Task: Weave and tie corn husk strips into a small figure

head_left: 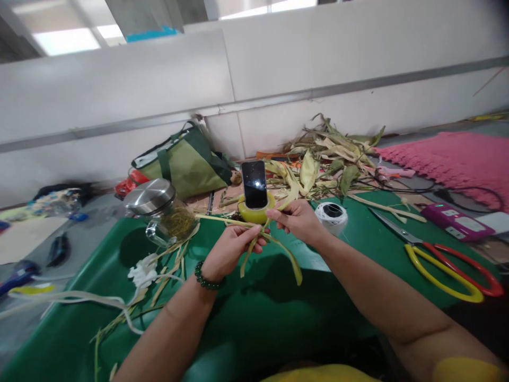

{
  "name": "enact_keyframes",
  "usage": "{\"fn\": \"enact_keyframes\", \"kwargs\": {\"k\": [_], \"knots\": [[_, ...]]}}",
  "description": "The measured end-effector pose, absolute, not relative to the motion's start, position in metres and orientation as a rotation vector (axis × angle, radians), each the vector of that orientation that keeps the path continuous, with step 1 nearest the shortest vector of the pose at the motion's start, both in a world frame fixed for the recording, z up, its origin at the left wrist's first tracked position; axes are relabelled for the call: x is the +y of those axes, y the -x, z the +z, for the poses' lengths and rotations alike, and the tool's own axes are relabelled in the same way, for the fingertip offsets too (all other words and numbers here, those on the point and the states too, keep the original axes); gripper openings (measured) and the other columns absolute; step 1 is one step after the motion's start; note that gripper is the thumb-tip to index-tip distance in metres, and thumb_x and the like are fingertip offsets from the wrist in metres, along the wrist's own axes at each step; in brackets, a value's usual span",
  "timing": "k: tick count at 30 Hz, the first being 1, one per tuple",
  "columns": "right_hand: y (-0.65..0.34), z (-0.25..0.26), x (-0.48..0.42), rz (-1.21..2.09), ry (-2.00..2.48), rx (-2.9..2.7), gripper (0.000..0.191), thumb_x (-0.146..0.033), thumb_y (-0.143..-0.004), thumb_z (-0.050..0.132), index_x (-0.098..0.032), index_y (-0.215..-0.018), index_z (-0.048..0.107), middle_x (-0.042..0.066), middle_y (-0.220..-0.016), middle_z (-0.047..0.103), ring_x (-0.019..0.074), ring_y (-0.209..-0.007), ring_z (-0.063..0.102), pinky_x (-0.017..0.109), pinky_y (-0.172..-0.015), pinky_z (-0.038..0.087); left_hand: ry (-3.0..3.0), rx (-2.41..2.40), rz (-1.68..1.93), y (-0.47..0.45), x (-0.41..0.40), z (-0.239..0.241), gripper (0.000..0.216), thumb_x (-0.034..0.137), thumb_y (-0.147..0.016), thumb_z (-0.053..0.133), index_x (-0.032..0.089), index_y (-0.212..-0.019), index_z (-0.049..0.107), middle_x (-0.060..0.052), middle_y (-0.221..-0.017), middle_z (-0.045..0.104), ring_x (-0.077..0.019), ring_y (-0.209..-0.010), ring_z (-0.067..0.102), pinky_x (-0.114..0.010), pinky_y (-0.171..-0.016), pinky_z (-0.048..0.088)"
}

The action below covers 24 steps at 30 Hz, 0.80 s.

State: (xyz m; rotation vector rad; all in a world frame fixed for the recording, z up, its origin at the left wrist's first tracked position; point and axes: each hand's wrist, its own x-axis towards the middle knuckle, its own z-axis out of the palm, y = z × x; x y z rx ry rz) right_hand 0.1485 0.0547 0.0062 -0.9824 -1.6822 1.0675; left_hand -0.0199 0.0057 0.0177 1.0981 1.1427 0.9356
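Note:
Above the green mat, my left hand (pixel 241 241) pinches several crossed strips of corn husk (pixel 287 254) between thumb and fingers. A bead bracelet circles that wrist. My right hand (pixel 296 218) is close beside it, its thumb and fingers closed on the upper part of the same husk strips. Two strip ends hang down below the hands, and one pale strip sticks out leftward. Just behind the hands, a phone (pixel 254 184) leans upright in a yellow round holder (pixel 254 213). To the right of my right wrist stands a white spool of thread (pixel 332 217).
Large scissors (pixel 417 241) with red and yellow handles lie on the green mat (pixel 238 329) at right. A lidded glass jar (pixel 175 220), white cord (pixel 95 298) and husk scraps are at left. Behind are a green bag (pixel 186 164), a dry husk pile (pixel 338 148) and a purple power strip (pixel 457 222).

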Motion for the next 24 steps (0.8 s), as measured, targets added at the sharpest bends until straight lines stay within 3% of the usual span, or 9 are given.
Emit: {"fn": "enact_keyframes", "kwargs": {"k": [3,7,13,17,20,24], "knots": [[-0.147,0.006,0.055,1.115,0.919,-1.719,0.047,-0.056,-0.07,0.067,-0.015,-0.049,0.057,-0.002,-0.041,0.05,0.0056,-0.034,0.04,0.019,-0.034,0.03,-1.086,1.13,0.919,0.019,0.007,0.015,0.046,0.056,-0.065,0.07,0.01,-0.07,0.07,-0.003,-0.056,0.06,-0.0082,-0.049,0.052,-0.02,-0.05,0.044],[-0.147,0.006,0.049,1.06,0.874,-1.775,0.048,-0.054,-0.074,0.063,-0.015,-0.047,0.055,-0.001,-0.04,0.05,0.0061,-0.035,0.042,0.019,-0.035,0.031,-1.15,1.177,0.916,0.017,0.006,0.015,0.038,0.047,-0.055,0.079,0.012,-0.069,0.071,0.001,-0.054,0.057,-0.0072,-0.047,0.048,-0.02,-0.049,0.043],[-0.146,0.007,0.046,0.996,0.974,-1.661,0.051,-0.058,-0.071,0.065,-0.016,-0.045,0.056,0.0,-0.038,0.05,0.0064,-0.032,0.041,0.021,-0.035,0.032,-1.223,1.193,0.903,0.018,0.003,0.021,0.027,0.039,-0.06,0.076,0.013,-0.065,0.071,0.0,-0.053,0.058,-0.009,-0.051,0.05,-0.021,-0.051,0.045],[-0.145,0.006,0.052,0.998,0.955,-1.684,0.053,-0.061,-0.073,0.062,-0.015,-0.047,0.055,0.0,-0.041,0.05,0.0077,-0.036,0.043,0.021,-0.038,0.035,-1.11,1.167,0.957,0.019,0.005,0.019,0.036,0.046,-0.061,0.076,0.012,-0.072,0.072,-0.001,-0.057,0.06,-0.0091,-0.053,0.053,-0.021,-0.054,0.047],[-0.148,0.005,0.056,1.071,0.913,-1.794,0.052,-0.061,-0.076,0.058,-0.015,-0.054,0.055,0.0,-0.049,0.053,0.0084,-0.044,0.046,0.022,-0.043,0.037,-1.032,1.137,0.988,0.02,0.006,0.015,0.043,0.052,-0.061,0.075,0.011,-0.076,0.071,-0.004,-0.064,0.063,-0.0112,-0.059,0.057,-0.023,-0.058,0.048],[-0.154,0.005,0.055,1.193,0.856,-2.161,0.04,-0.051,-0.077,0.062,-0.013,-0.061,0.059,-0.002,-0.055,0.052,0.0084,-0.051,0.046,0.02,-0.046,0.035,-1.134,1.134,1.019,0.021,0.007,0.016,0.035,0.043,-0.058,0.079,0.013,-0.075,0.071,-0.002,-0.065,0.064,-0.0104,-0.058,0.055,-0.022,-0.056,0.046]]}}
